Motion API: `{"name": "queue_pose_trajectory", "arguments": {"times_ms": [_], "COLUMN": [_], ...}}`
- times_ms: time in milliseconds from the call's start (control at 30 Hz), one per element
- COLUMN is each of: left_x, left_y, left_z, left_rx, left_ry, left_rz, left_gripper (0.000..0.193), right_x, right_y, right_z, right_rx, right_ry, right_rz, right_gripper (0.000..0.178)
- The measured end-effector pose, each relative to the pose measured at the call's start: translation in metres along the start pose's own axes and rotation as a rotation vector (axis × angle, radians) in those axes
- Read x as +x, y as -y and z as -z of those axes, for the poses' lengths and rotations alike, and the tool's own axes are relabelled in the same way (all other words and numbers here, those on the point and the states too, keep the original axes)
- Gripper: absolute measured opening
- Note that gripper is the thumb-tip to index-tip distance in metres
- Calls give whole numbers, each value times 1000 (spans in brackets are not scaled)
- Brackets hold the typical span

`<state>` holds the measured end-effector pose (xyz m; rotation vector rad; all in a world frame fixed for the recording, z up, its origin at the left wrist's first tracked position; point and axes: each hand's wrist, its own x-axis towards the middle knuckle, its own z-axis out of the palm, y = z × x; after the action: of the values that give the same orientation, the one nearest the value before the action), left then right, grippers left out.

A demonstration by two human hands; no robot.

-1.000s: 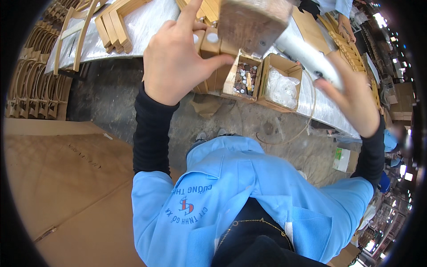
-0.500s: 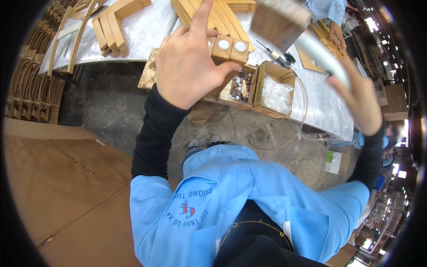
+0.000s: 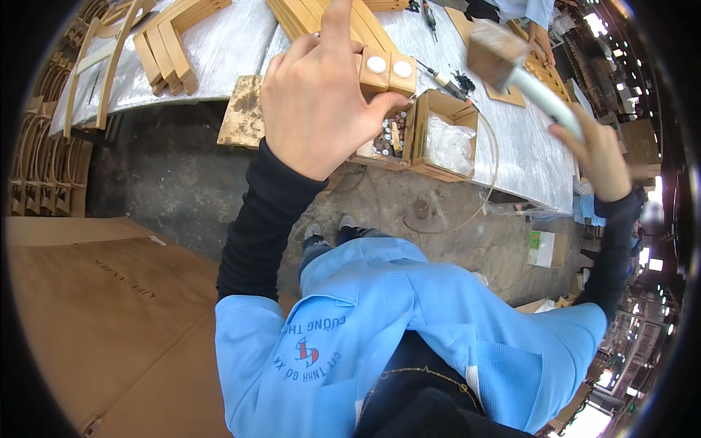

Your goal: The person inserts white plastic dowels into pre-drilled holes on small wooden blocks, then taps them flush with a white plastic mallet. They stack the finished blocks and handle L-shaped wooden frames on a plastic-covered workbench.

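Observation:
My left hand [image 3: 314, 106] lies against the near ends of several wooden bars [image 3: 376, 69] on the table edge. Its thumb is pressed across the front of them and the index finger stretches along the top; the other fingers are partly hidden. Round white caps [image 3: 401, 68] sit on the bar ends. My right hand [image 3: 600, 155], at the right, is closed around the pale handle of a mallet [image 3: 502, 55] with a block-shaped wooden head. The mallet is held in the air, apart from the bars.
Beneath the bars, a wooden box [image 3: 392, 139] holds small caps, beside a box with a clear plastic bag [image 3: 450, 146]. A screwdriver-like tool [image 3: 445, 83] with a hose lies behind. Angled wooden frames [image 3: 171, 47] are at left. Another person's hand [image 3: 540, 45] is at far right.
The mallet has moved right and slightly down in the picture, away from the bars. My left hand stays against the bars, which appear shifted slightly to the right.

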<state>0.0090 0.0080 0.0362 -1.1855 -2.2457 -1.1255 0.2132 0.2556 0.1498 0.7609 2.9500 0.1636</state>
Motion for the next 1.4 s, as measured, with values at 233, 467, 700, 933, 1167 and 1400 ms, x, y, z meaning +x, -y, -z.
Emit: {"name": "queue_pose_trajectory", "arguments": {"times_ms": [233,467,700,933,1167,1400], "left_x": [1,-3,1,-1,-28,-109], "left_y": [9,0,6,21,49,87], "left_z": [-6,-1,-12,-7,7,-14], "left_rx": [-182,-127,-69,-215,-715,-663], "left_ry": [-31,-23,-42,-33,-226,-321], "left_rz": [-36,0,-43,-242,109,674], "left_gripper": [106,108,99,123,113,66], "right_x": [-46,-25,16,35,84,148], "right_y": [-19,13,-86,-142,-194,-73], "right_z": [40,-29,-48,-220,-371,-247], "right_rx": [659,710,477,1087,228,545], "right_ry": [-569,-506,-222,190,164,79], "right_rz": [-110,290,-382,-475,-151,288], "right_gripper": [32,32,53,49,53,38]}}
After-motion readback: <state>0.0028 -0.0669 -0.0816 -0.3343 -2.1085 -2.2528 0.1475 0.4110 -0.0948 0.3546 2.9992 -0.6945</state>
